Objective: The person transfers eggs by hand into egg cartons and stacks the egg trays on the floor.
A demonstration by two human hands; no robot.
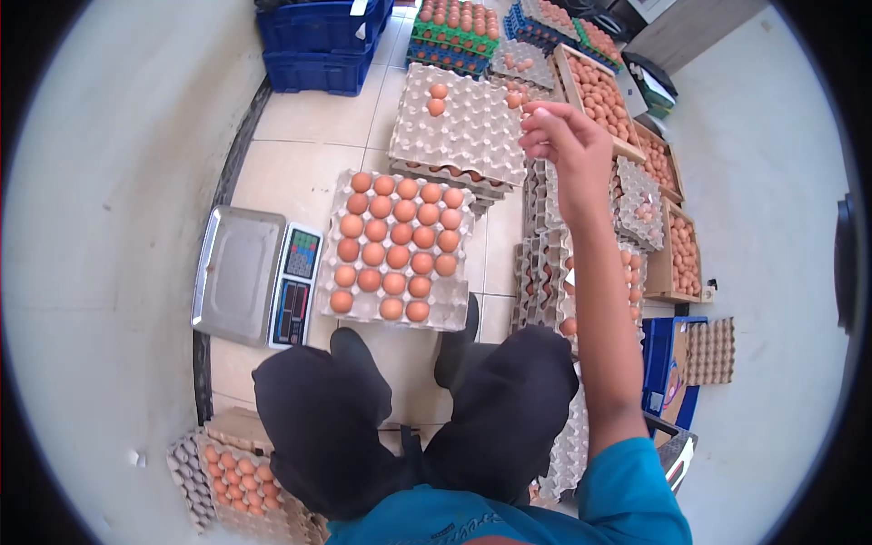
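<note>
My right hand [568, 145] is raised at the upper right of a grey egg tray [454, 127], its fingers curled apart and nothing visible between them. Two eggs [437, 100] sit in that tray's upper left part, and another egg [514, 100] lies near my fingertips at its right edge. Closer to me, a second cardboard tray [445, 304] holds rows of brown eggs [401, 233], with some empty cups along its near and right sides. My left hand is out of the frame.
A scale [241, 272] stands left of the egg tray. Blue crates [318, 45] are at the upper left. Stacked trays [542, 282] and wooden boxes of eggs [599, 95] line the right side. Another box of eggs [241, 477] is at the lower left.
</note>
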